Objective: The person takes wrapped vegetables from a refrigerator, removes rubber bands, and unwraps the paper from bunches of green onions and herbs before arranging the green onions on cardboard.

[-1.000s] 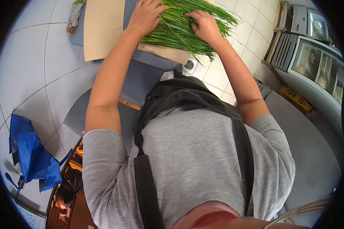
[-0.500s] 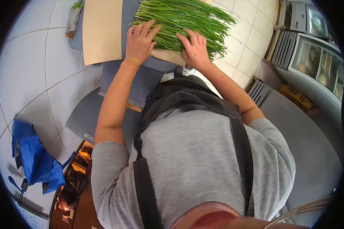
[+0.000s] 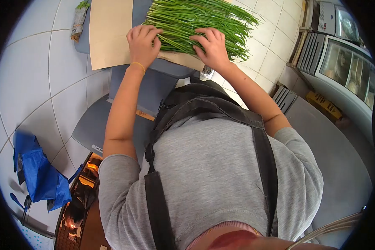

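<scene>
A thick layer of long green garlic chives [image 3: 196,21] lies across the brown cardboard, its pale stem ends to the left and its leaf tips to the right. My left hand [image 3: 143,43] is at the near-left corner of the layer, fingers bent together around the stem ends with the thumb below them. Farther right, my right hand [image 3: 213,48] curls over the near edge, closed on some stalks, its thumb toward me. The fingertips of both hands are partly hidden among the chives. A yellow band circles my left wrist.
Cardboard [image 3: 111,33] covers a grey table [image 3: 177,68]. A paper-wrapped green bundle [image 3: 78,23] lies at the table's left end. A grey chair [image 3: 93,125] stands nearer me. At right are a glass-topped freezer [image 3: 346,71] and a yellow box [image 3: 324,104]; a blue bag [image 3: 43,175] is at left.
My left hand has moved left and slightly down toward the stem ends, and its spread fingers have drawn together. My right hand has shifted a little, staying at the near edge.
</scene>
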`<state>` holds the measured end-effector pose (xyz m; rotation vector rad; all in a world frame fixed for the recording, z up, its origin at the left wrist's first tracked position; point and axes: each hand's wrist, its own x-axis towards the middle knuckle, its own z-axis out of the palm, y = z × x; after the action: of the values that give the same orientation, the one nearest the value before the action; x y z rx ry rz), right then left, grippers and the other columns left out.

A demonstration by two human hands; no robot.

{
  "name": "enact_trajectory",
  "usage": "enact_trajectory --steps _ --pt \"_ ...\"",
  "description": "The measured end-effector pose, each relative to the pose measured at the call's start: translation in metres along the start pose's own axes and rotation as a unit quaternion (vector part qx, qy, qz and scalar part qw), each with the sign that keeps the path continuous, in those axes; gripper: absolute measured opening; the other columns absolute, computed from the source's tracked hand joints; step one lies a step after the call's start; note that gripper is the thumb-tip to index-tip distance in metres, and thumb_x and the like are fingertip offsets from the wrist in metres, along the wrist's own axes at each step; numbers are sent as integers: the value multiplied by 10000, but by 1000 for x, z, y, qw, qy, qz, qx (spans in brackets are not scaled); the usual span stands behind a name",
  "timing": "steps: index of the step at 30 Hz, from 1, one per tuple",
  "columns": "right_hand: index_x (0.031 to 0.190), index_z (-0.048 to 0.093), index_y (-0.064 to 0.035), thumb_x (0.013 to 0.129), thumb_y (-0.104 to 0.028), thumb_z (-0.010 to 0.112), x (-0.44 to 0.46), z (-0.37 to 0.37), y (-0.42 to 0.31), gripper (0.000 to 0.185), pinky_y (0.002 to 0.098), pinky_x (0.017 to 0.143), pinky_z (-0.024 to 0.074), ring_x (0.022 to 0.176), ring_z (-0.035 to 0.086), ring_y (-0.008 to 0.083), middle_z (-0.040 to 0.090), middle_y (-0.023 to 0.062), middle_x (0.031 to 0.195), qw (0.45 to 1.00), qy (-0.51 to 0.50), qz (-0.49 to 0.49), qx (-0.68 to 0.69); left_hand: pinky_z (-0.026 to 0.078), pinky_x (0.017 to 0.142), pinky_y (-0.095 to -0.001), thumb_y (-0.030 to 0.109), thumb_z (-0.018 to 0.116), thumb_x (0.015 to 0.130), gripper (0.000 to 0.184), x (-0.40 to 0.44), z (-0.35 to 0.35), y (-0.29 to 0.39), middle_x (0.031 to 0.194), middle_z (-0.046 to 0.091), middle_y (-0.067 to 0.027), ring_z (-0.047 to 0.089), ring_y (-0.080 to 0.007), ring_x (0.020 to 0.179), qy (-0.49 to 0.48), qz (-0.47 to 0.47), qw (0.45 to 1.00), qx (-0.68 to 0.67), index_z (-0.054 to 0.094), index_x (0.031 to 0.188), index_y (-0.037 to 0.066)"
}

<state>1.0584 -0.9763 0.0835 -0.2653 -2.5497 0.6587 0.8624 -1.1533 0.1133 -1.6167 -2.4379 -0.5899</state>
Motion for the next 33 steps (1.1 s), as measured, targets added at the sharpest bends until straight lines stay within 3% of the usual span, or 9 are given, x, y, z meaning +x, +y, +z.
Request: enact_trajectory --steps 8,11,14,17,20,23,26,31,33 --pt "1118 714 -173 771 -133 744 46 25 1 350 427 932 397 1090 539 247 627 3 1114 997 -43 -42 -48 342 1020 -415 241 748 826 69 29 21 -7 989 679 44 556 -200 1102 -66 -51 993 88 776 854 184" --pt "1141 718 -179 779 -136 741 40 29 5 365 419 924 398 1085 541 229 631 -10 1108 994 -71 -45 -69 359 1007 -416 252 749 823 77 28 21 -18 972 690 37 564 -209 1093 -36 -67 994 80 779 858 192" --pt "1156 718 -177 790 -121 725 33 30 4 370 420 928 397 1088 542 228 631 -16 1112 994 -64 -54 -75 394 968 -452 262 746 813 94 22 18 -34 970 707 32 571 -232 1086 -6 -159 986 41 783 863 191" --pt "1165 716 -175 797 -103 710 29 34 5 376 425 933 394 1096 541 234 632 -17 1120 995 -49 -52 -73 440 917 -426 277 721 832 130 15 10 -45 956 706 -1 602 -238 985 4 -255 967 9 767 827 156" --pt "1171 713 -172 799 -101 707 27 36 5 379 434 940 391 1106 539 246 632 -7 1133 996 -42 -49 -66 498 748 -341 272 746 859 178 10 9 -69 892 712 -19 630 -186 797 17 -402 893 -204 766 893 99" --pt "1192 698 -166 800 -131 723 30 33 1 394 446 949 386 1125 532 264 631 15 1150 997 -30 -46 -46 485 637 -253 244 752 894 234 6 4 -74 852 704 -24 605 -122 680 97 -428 816 -377 744 981 26" --pt "1230 671 -160 806 -181 746 37 29 -20 432 455 964 378 1152 523 280 631 38 1170 999 -11 -50 11 475 661 -224 204 745 916 242 6 -13 -54 862 694 -13 605 -87 723 66 -447 764 -460 717 1021 -13" --pt "1273 634 -150 827 -250 761 49 43 -62 474 460 1009 348 1203 501 298 623 78 1216 988 -31 -30 146 465 675 -211 192 726 938 195 8 -38 -20 883 685 -5 586 -62 721 45 -431 689 -580 710 1056 38" --pt "1162 682 -120 869 -228 726 48 47 -68 315 439 1010 339 1078 563 256 688 54 1046 980 -72 -8 187 466 671 -211 177 712 947 168 9 -49 -14 891 683 -5 583 -63 722 55 -422 668 -611 704 1052 46"
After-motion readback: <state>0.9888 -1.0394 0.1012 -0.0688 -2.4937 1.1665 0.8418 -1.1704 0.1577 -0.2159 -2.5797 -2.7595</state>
